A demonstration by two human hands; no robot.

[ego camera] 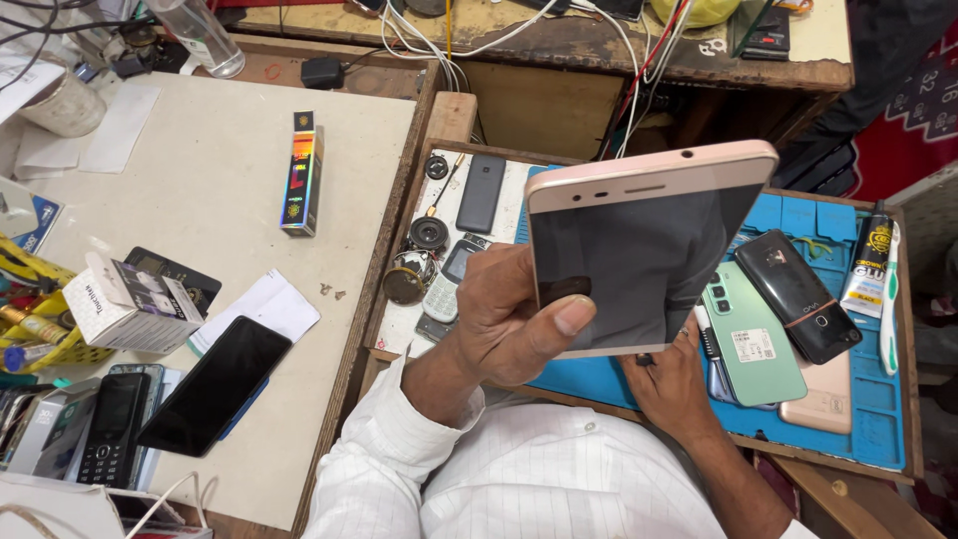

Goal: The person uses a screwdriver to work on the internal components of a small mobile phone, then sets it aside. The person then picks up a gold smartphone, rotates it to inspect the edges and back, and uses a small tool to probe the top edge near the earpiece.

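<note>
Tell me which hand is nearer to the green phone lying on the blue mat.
Right. The right hand rests on the blue mat just beside the green phone. The left hand is farther off, raised, gripping the rose-gold smartphone.

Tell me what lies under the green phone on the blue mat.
Under the green phone a dark phone's edge shows at its left, and a pink phone sits partly beneath its lower right; the rest is covered.

Rose-gold phone (649,250), blue mat (878,399), white striped sleeves (379,449).
</note>
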